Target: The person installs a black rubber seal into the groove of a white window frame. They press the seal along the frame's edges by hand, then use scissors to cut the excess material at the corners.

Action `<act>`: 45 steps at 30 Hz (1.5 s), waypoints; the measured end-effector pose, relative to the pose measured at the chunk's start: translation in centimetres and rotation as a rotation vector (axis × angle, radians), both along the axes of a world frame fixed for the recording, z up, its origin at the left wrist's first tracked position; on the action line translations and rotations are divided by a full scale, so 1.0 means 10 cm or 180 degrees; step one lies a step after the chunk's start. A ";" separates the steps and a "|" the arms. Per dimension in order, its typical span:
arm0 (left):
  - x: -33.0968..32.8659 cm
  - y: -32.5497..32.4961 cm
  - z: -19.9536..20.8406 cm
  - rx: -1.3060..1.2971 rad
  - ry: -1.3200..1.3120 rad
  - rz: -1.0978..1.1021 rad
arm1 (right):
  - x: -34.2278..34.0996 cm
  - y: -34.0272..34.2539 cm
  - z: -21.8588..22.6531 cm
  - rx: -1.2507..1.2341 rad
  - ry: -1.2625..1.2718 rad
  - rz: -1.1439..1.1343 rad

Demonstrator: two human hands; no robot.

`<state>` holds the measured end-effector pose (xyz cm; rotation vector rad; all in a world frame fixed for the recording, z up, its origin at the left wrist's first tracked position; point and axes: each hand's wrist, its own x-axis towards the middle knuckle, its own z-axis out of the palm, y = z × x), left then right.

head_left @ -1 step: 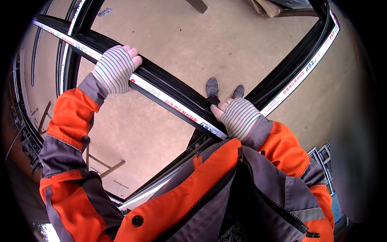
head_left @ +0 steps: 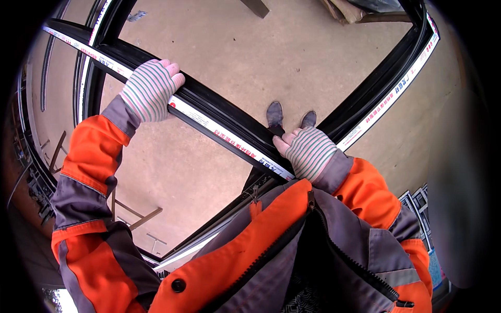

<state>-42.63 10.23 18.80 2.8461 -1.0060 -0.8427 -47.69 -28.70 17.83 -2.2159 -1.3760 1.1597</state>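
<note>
A large black window frame (head_left: 224,107) with white printed protective strips lies in front of me, its crossbar slanting from upper left to lower right. My left hand (head_left: 152,89), in a pink glove with green stripes, is wrapped over the middle of that bar, fingers curled on its far side. At the bar's near right end, where it meets the right-hand side piece (head_left: 383,83), my right hand (head_left: 311,151) is closed on the frame in a matching glove. The undersides of both grips are hidden.
Beyond the frame, two shoes (head_left: 274,113) show on the tan floor (head_left: 245,57). Wrapped material (head_left: 342,10) lies at the far right. More profiles (head_left: 46,62) are at the left edge. Stacked frame pieces (head_left: 419,208) sit beside my right sleeve.
</note>
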 end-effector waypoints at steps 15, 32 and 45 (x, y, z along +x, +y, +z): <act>-0.12 -0.13 -0.03 -0.0275 -0.0025 -0.0228 | 0.00 0.00 -0.08 0.0146 0.0006 0.0089; -0.70 -1.32 -0.07 -0.1006 0.0718 -0.0263 | -0.04 0.07 -0.04 0.0010 -0.0150 0.0090; -0.84 -1.61 -0.12 -0.1290 0.0848 -0.0205 | 0.00 0.05 -0.09 0.0437 -0.0085 0.0036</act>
